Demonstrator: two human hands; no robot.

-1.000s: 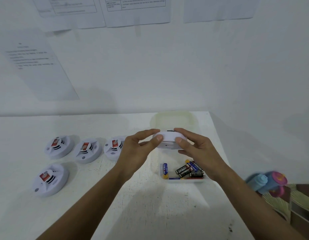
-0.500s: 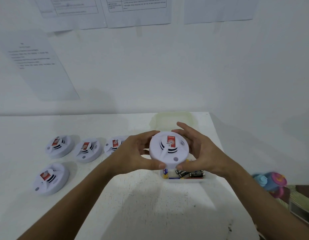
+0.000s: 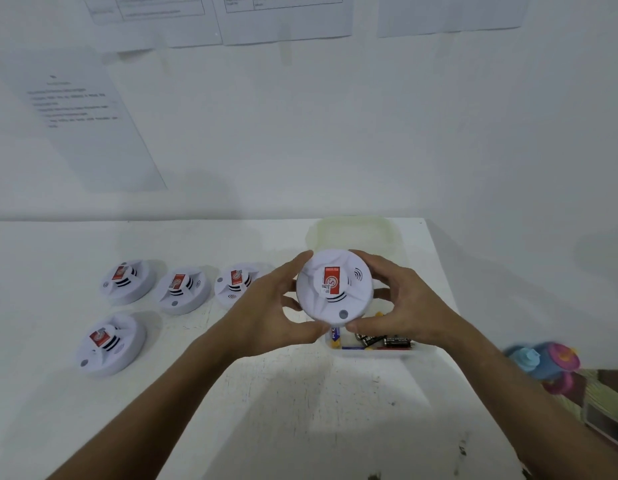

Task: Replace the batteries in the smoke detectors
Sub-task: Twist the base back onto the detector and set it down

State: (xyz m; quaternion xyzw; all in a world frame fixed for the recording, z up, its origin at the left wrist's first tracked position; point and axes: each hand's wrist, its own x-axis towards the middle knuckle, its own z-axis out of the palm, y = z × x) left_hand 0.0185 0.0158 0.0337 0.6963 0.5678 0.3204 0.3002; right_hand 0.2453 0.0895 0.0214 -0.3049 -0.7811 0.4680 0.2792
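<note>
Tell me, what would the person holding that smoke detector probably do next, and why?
Probably twist the held smoke detector open. Both the left hand and right hand grip its rim, its front faces the camera, and batteries wait in the box below.

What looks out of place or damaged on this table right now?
Nothing stands out. Both the left hand and the right hand hold one smoke detector face up above the battery box. Four other detectors sit upright on the table, none cracked or tipped.
</note>
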